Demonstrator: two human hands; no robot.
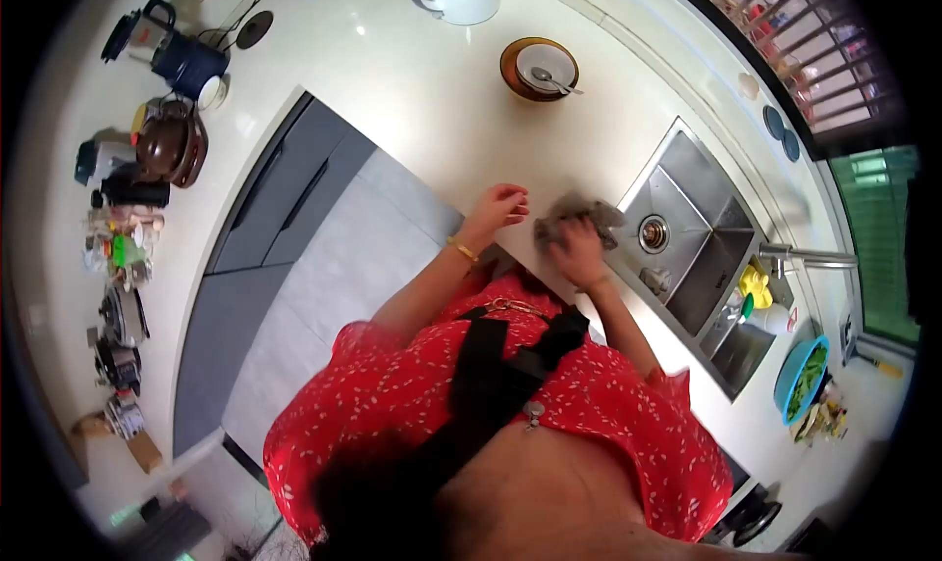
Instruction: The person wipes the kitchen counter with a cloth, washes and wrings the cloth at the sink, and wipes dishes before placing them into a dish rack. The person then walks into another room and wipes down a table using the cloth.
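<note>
A black strap (491,375) is lying across my red patterned dress (392,384), nearest my eyes. I am pressing a grey-brown cloth (581,214) onto the countertop (442,120) near its front edge, just beside the sink (687,218); my right hand (579,252) is resting on it, fingers somewhat spread. My left hand (502,206) is hovering near the front edge, apart from the cloth, holding nothing, its fingers loosely curled. Farther back, a white bowl (546,63) is sitting on an amber plate (509,69), with a spoon (554,79) leaning inside. A blue basin (793,382) is holding greens (810,377) beyond the sink's right end.
</note>
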